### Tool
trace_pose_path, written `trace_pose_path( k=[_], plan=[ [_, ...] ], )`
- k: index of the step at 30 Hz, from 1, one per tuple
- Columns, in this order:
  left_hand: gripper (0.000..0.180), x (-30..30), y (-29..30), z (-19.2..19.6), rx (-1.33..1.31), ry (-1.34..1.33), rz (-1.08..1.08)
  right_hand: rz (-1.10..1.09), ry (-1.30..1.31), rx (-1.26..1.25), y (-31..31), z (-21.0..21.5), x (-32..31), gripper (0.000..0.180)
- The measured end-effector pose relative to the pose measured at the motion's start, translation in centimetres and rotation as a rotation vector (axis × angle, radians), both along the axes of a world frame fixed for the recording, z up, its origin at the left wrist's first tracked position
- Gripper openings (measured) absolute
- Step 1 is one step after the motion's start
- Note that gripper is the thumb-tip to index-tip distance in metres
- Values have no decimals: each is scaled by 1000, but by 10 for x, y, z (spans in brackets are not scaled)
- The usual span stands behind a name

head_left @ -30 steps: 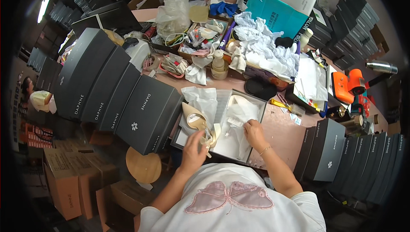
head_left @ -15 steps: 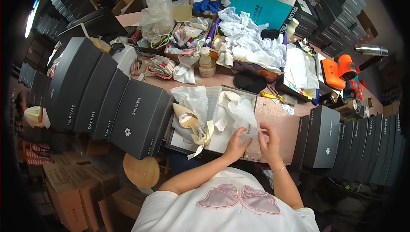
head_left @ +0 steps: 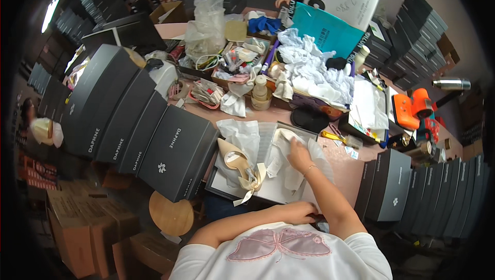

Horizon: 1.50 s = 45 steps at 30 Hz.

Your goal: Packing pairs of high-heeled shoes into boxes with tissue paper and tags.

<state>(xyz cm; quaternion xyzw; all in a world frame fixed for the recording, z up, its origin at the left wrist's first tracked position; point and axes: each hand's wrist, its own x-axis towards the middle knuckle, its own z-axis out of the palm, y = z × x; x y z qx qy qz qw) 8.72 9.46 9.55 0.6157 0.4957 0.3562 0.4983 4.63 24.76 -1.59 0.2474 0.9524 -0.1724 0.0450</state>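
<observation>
The right hand [head_left: 299, 155] is laid flat, fingers loosely spread, on white tissue paper [head_left: 285, 156] inside an open shoe box [head_left: 221, 190]. The left hand [head_left: 301, 212] is drawn back against the body, loosely curled; whether anything is pinched cannot be told. Just left of the right hand, a beige pointed shoe [head_left: 238, 164] with ribbon lies in the box. Further left, dark closed boxes [head_left: 134, 125] are stacked.
</observation>
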Motion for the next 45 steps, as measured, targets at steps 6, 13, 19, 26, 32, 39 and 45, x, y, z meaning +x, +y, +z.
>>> trace_pose_path(
  k=[6,13,19,26,32,39,45],
  plan=[
    [36,-23,-65,-31,-300,-129,557,-36,156,-257,22,-21,11,49],
    [68,-23,-45,2,-364,-1084,961,-430,588,-1592,-3,115,63,32],
    [38,-33,-35,25,-238,-1335,1089,-167,892,-518,-38,195,74,19],
    [54,-6,-52,52,32,-921,1281,310,522,-381,-92,210,138,70],
    [35,-36,-76,71,111,-1301,1107,136,666,-545,-104,191,170,69],
    [32,-130,-54,13,-23,-790,1195,-28,529,-480,-119,205,200,67],
    [37,-140,-2,112,309,-988,1175,261,123,-89,-120,205,233,65]
  ],
)
